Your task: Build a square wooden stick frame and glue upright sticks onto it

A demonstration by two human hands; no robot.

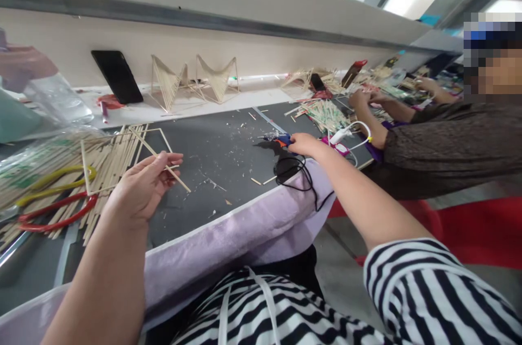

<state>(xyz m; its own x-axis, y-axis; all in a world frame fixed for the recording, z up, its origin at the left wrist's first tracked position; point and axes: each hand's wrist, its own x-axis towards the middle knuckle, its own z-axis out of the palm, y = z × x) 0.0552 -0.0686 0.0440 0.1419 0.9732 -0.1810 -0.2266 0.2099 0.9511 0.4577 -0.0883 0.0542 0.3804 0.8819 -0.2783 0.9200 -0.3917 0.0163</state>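
Observation:
Pinched in my left hand [151, 179] is a thin wooden stick frame [142, 141], held above the dark table [212, 149]; its sticks cross at the fingers. My right hand [304, 145] is closed round the handle of a blue and orange glue gun [281, 139], which lies low over the table with its nozzle to the left. A black cable [299, 179] loops below that hand. Beneath and left of my left hand lies a pile of wooden sticks [110, 162].
Red-handled [61, 220] and yellow-handled tools [57, 184] lie at the left. Along the wall stand a phone [117, 77] and stick structures [216, 81]. A water bottle [57, 94] is at the far left. To the right, another person's hands [365, 97] work near scattered sticks [326, 115].

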